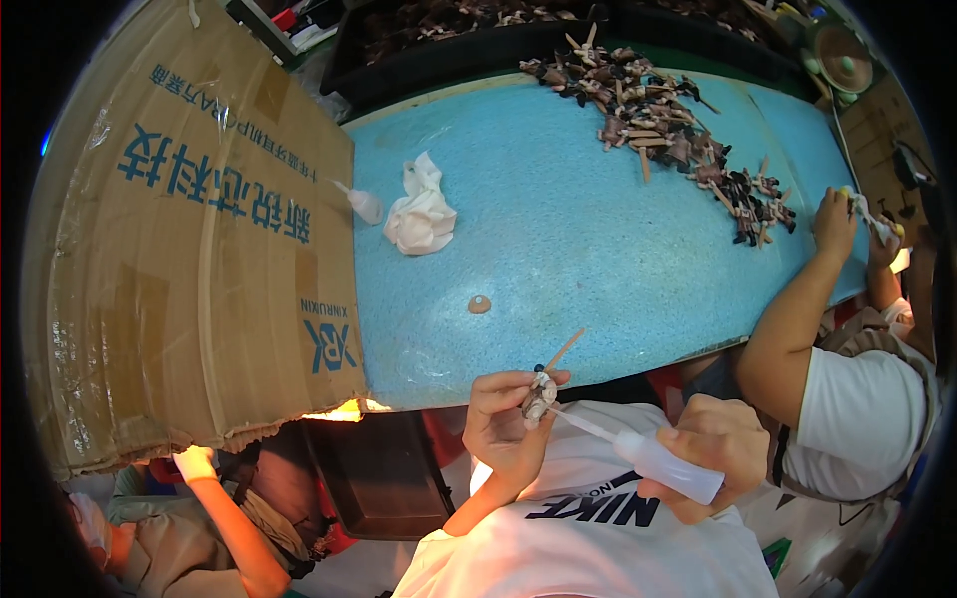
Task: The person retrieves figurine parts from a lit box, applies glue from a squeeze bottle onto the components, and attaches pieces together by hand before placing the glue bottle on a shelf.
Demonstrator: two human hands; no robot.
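My left hand [503,429] pinches a small painted figurine [539,397] with white and dark parts; a thin tan stick [568,346] juts up from it. In my right hand [723,448] is a white squeeze bottle [666,465], tilted so that its long thin nozzle [586,426] points left. The nozzle's tip is at the figurine's lower side; whether it touches cannot be made out. Beyond my hands, a small flat brown piece [479,304] with a pale spot lies on the blue work surface [588,259].
Crumpled white tissue [421,219] lies beside another small squeeze bottle [366,206]. A large cardboard box [199,329] borders the left. Similar figurines [678,140] are heaped far right. Black trays [449,75] stand behind. A co-worker's arm [797,289] is at right, another person's arm [234,528] lower left.
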